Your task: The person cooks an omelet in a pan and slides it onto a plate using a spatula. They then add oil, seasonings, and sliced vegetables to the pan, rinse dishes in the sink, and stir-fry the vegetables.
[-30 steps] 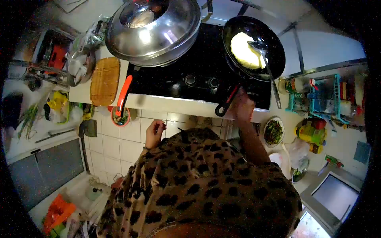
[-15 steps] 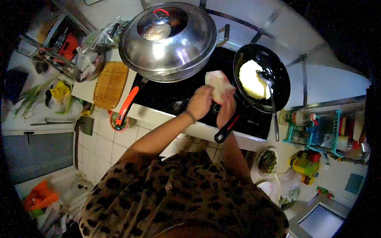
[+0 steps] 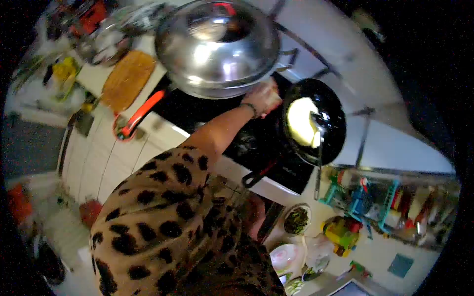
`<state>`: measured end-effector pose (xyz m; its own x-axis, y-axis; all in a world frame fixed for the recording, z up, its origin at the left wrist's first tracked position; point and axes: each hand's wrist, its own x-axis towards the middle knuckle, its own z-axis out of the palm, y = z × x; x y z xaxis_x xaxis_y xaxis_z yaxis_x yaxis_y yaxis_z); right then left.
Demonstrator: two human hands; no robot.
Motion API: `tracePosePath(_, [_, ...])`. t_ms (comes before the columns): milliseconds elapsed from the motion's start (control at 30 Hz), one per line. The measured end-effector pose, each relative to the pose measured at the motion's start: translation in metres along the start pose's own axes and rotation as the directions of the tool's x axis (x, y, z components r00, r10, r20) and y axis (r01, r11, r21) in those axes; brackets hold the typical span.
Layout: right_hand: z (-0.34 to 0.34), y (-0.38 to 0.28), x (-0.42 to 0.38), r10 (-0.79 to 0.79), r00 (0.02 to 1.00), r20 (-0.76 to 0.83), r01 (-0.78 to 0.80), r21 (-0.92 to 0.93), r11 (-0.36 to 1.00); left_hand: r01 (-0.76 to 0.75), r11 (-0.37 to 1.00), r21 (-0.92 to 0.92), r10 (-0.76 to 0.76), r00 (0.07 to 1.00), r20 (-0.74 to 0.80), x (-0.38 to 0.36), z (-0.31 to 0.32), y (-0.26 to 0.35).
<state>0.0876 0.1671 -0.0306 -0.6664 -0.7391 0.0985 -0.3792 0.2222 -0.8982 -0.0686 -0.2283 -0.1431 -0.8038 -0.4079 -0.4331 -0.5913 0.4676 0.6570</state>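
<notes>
My left hand (image 3: 262, 97) reaches over the black stove top (image 3: 232, 133), in the gap between the big steel lidded wok (image 3: 217, 44) and the black frying pan (image 3: 316, 123). Its fingers are closed on a pale crumpled cloth (image 3: 270, 89) right at the pan's left rim. A flat yellow-white pancake (image 3: 300, 121) lies in the pan, with a metal ladle (image 3: 318, 148) resting on it. My right hand (image 3: 254, 217) hangs low by my body near the counter edge, blurred, and its fingers cannot be made out.
The pan's black-and-red handle (image 3: 256, 175) sticks out toward me. An orange-handled pot (image 3: 138, 113) and a bamboo mat (image 3: 126, 79) are left of the stove. A plate of greens (image 3: 296, 220), a yellow bottle (image 3: 340, 232) and a teal rack (image 3: 360, 197) crowd the right counter.
The right hand let go of the pale cloth and dropped to my side. The left hand carried the cloth farther back, to the pan's rim. The view swung and blurred.
</notes>
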Motion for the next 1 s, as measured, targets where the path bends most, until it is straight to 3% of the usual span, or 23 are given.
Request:
tracePosePath(33, [0.000, -0.005, -0.006, 0.080, 0.995, 0.055, -0.083, 0.069, 0.994, 0.032, 0.969, -0.247, 0.032, 0.968, 0.250, -0.013, -0.004, -0.017])
tracePosePath(67, [0.001, 0.015, -0.013, 0.217, 0.975, 0.042, -0.220, 0.255, 0.942, 0.177, 0.884, -0.432, 0.062, 0.873, 0.483, -0.035, -0.013, -0.028])
tracePosePath(100, [0.002, 0.031, -0.024, 0.211, 0.974, 0.076, -0.224, 0.266, 0.937, 0.093, 0.834, -0.544, 0.071, 0.959, 0.273, -0.066, -0.010, -0.038])
tracePosePath(133, [0.005, 0.032, -0.027, 0.164, 0.985, 0.061, -0.171, 0.119, 0.978, -0.021, 0.782, -0.623, 0.068, 0.996, 0.051, -0.103, -0.010, -0.040])
tracePosePath(233, [-0.010, 0.055, -0.023, 0.302, 0.930, 0.211, -0.314, 0.024, 0.949, -0.346, 0.911, -0.224, 0.261, 0.905, -0.335, -0.153, -0.008, -0.097])
tracePosePath(267, [-0.005, 0.067, -0.022, 0.312, 0.927, 0.209, -0.368, 0.346, 0.863, -0.449, 0.890, 0.075, 0.432, 0.782, -0.450, -0.169, -0.002, -0.111])
tracePosePath(300, [-0.005, 0.070, -0.022, 0.318, 0.923, 0.216, -0.384, 0.493, 0.780, -0.471, 0.798, 0.377, 0.603, 0.627, -0.493, -0.191, 0.007, -0.123])
tracePosePath(333, [-0.006, 0.072, -0.020, 0.325, 0.919, 0.222, -0.390, 0.626, 0.675, -0.469, 0.800, 0.374, 0.600, 0.630, -0.494, -0.217, 0.012, -0.130])
tracePosePath(367, [-0.008, 0.057, -0.010, 0.203, 0.945, 0.258, -0.289, 0.359, 0.888, -0.364, 0.851, 0.377, 0.522, 0.660, -0.541, -0.246, 0.016, -0.135])
tracePosePath(400, [-0.004, 0.058, -0.005, 0.159, 0.945, 0.287, -0.224, 0.211, 0.951, -0.258, 0.890, 0.377, 0.444, 0.683, -0.580, -0.271, 0.016, -0.144])
tracePosePath(433, [0.000, 0.059, -0.001, 0.114, 0.942, 0.315, -0.141, 0.064, 0.988, -0.217, 0.929, 0.301, 0.368, 0.642, -0.672, -0.288, 0.012, -0.145])
tracePosePath(467, [0.010, 0.081, -0.006, 0.098, 0.981, 0.169, -0.113, 0.082, 0.990, -0.190, 0.958, 0.216, 0.287, 0.592, -0.753, -0.306, 0.008, -0.146])
tracePosePath(500, [0.007, 0.078, -0.008, 0.148, 0.972, 0.181, -0.161, 0.060, 0.985, 0.292, 0.953, 0.076, -0.219, 0.844, -0.490, -0.307, 0.007, -0.175])
tracePosePath(533, [0.005, 0.070, -0.007, 0.197, 0.961, 0.193, -0.208, 0.037, 0.977, 0.339, 0.940, 0.032, -0.274, 0.808, -0.521, -0.309, -0.002, -0.189])
tracePosePath(567, [0.000, 0.041, 0.002, 0.189, 0.939, 0.289, -0.186, -0.040, 0.982, 0.313, 0.949, -0.044, -0.278, 0.761, -0.587, -0.313, -0.011, -0.198])
tracePosePath(600, [-0.006, 0.011, 0.012, 0.179, 0.907, 0.382, -0.148, -0.110, 0.983, 0.146, 0.979, -0.139, -0.202, 0.717, -0.667, -0.310, -0.019, -0.203])
tracePosePath(667, [-0.006, 0.021, 0.011, 0.087, 0.920, 0.382, 0.000, -0.220, 0.975, -0.156, 0.937, -0.312, -0.124, 0.686, -0.717, -0.302, -0.027, -0.204])
tracePosePath(700, [-0.004, 0.058, -0.004, 0.002, 0.924, 0.384, 0.114, -0.279, 0.954, -0.251, 0.886, -0.391, -0.112, 0.700, -0.705, -0.300, -0.026, -0.203])
tracePosePath(767, [-0.006, 0.071, -0.016, -0.064, 0.927, 0.369, 0.203, -0.353, 0.913, 0.140, 0.990, 0.006, -0.093, 0.685, -0.722, -0.303, -0.029, -0.203])
tracePosePath(833, [-0.008, 0.053, -0.015, 0.006, 0.912, 0.411, 0.161, -0.372, 0.914, 0.385, 0.891, 0.240, -0.094, 0.674, -0.733, -0.311, -0.025, -0.201])
tracePosePath(867, [-0.009, 0.064, -0.021, 0.011, 0.922, 0.387, 0.147, -0.377, 0.914, 0.416, 0.872, 0.258, -0.107, 0.676, -0.729, -0.311, -0.025, -0.202])
tracePosePath(933, [-0.014, 0.089, -0.035, 0.214, 0.886, 0.410, 0.112, -0.640, 0.760, 0.412, 0.880, 0.235, -0.125, 0.679, -0.724, -0.312, -0.024, -0.202])
tracePosePath(1000, [-0.028, 0.084, -0.039, 0.123, 0.948, 0.292, 0.065, -0.561, 0.825, 0.429, 0.874, 0.229, -0.133, 0.664, -0.736, -0.311, -0.024, -0.200])
